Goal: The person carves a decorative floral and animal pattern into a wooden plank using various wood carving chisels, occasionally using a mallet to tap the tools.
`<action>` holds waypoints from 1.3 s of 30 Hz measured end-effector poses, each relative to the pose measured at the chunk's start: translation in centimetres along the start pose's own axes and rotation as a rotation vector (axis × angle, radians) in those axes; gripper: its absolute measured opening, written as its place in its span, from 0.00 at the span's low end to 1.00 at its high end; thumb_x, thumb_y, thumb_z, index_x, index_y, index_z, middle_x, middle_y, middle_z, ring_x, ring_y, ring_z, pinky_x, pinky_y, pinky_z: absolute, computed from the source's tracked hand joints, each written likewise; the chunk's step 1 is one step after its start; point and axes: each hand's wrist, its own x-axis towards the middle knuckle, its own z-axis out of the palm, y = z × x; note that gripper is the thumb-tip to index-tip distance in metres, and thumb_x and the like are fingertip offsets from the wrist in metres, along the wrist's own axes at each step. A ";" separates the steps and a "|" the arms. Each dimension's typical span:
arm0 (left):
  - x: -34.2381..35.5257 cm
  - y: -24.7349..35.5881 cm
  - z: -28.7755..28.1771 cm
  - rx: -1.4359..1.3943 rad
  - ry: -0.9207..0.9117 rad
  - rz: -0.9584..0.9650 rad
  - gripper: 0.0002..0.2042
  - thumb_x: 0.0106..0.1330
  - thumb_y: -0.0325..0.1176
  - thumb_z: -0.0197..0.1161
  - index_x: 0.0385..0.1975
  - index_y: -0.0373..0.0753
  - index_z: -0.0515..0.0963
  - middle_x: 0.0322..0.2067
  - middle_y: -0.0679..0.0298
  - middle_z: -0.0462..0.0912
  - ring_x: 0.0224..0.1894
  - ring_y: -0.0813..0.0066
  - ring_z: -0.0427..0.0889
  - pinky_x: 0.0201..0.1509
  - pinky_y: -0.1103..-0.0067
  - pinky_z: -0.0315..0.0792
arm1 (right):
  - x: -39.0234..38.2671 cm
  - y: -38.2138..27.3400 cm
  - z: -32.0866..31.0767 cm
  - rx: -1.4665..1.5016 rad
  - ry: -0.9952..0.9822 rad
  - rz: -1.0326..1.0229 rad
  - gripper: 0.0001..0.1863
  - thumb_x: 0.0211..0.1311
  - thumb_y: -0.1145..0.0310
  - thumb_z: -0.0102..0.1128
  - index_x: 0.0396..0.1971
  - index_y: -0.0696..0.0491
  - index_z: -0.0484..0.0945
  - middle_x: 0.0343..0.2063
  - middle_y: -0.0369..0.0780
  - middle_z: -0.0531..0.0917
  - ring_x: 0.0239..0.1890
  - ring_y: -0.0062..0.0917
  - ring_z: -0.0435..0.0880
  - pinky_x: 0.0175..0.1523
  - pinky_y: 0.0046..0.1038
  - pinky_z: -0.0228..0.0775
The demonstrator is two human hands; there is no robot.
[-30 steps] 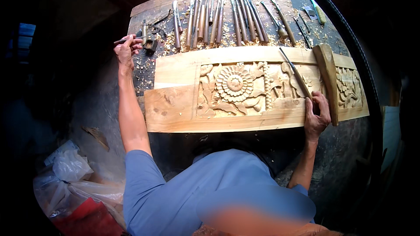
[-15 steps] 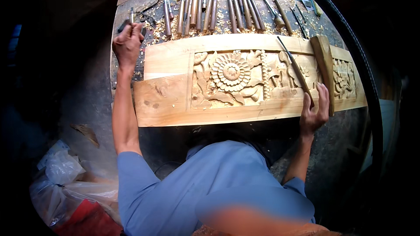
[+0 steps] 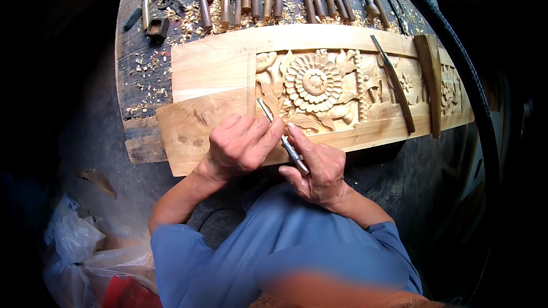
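The thin metal tool (image 3: pixel 293 154) is above the carved board's (image 3: pixel 211 63) near edge, toward the counter's (image 3: pixel 132 68) near-left corner. The left hand's (image 3: pixel 240 144) grip curls on it; the right hand's (image 3: pixel 322 172) grip pinches its lower part. The step seems to be two-handed handling; the next move probably calls for steady fingers.

The person wears a shirt (image 3: pixel 228 256) of greyish blue colour, and its cloth makes long, soft folds over the front. The left sleeve (image 3: pixel 178 259) and the right sleeve (image 3: pixel 389 242) are short, of this same blue, ending near the elbows. The forearms (image 3: pixel 181 201), the left hand (image 3: pixel 242 144) and the right hand (image 3: pixel 322 172) are bare.
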 end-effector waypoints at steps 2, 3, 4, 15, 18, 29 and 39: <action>-0.5 0.1 0.5 -0.041 0.006 -0.064 0.16 0.61 0.31 0.73 0.49 0.35 0.88 0.29 0.67 0.83 0.26 0.74 0.79 0.29 0.76 0.71 | 0.9 -0.6 0.2 -0.030 0.052 -0.032 0.29 0.67 0.71 0.73 0.65 0.67 0.81 0.37 0.48 0.92 0.28 0.34 0.90 0.34 0.32 0.79; -0.6 0.2 0.6 -0.062 0.005 -0.103 0.17 0.61 0.31 0.73 0.50 0.35 0.88 0.32 0.65 0.84 0.28 0.72 0.81 0.31 0.75 0.73 | 0.9 -0.6 0.5 -0.067 0.081 -0.057 0.27 0.67 0.73 0.71 0.64 0.67 0.82 0.36 0.47 0.92 0.27 0.33 0.89 0.33 0.31 0.78; -0.5 0.4 0.5 -0.083 0.004 -0.143 0.17 0.61 0.31 0.74 0.51 0.35 0.88 0.35 0.64 0.86 0.31 0.70 0.83 0.34 0.74 0.76 | 1.0 -0.5 0.8 -0.103 0.109 -0.084 0.25 0.67 0.76 0.70 0.62 0.68 0.83 0.35 0.47 0.92 0.26 0.32 0.88 0.32 0.31 0.76; -2.1 1.5 -0.2 -0.124 -0.083 -0.265 0.20 0.64 0.32 0.75 0.56 0.35 0.88 0.55 0.51 0.89 0.51 0.55 0.89 0.65 0.57 0.82 | -0.4 0.1 2.3 -0.236 0.135 -0.207 0.21 0.61 0.78 0.73 0.56 0.65 0.87 0.37 0.45 0.93 0.26 0.25 0.88 0.29 0.24 0.73; -2.1 1.1 0.1 -0.102 -0.046 -0.266 0.20 0.65 0.31 0.74 0.57 0.36 0.88 0.55 0.51 0.89 0.53 0.54 0.90 0.67 0.56 0.81 | 0.0 -0.2 2.3 -0.252 0.135 -0.194 0.20 0.61 0.78 0.74 0.54 0.64 0.88 0.38 0.46 0.93 0.27 0.25 0.89 0.29 0.24 0.73; -2.1 0.9 0.5 -0.097 -0.039 -0.272 0.17 0.65 0.28 0.73 0.54 0.34 0.88 0.54 0.51 0.91 0.58 0.53 0.90 0.70 0.54 0.79 | 0.6 -0.5 3.3 -0.259 0.176 -0.093 0.18 0.57 0.75 0.81 0.49 0.60 0.90 0.36 0.43 0.93 0.27 0.24 0.90 0.28 0.23 0.72; -1.7 0.7 0.3 -0.138 -0.043 -0.304 0.17 0.61 0.24 0.73 0.51 0.34 0.88 0.54 0.51 0.91 0.62 0.52 0.89 0.73 0.53 0.77 | 1.6 -0.6 3.6 -0.289 0.196 -0.163 0.14 0.62 0.73 0.76 0.46 0.62 0.91 0.29 0.40 0.90 0.24 0.21 0.85 0.26 0.23 0.67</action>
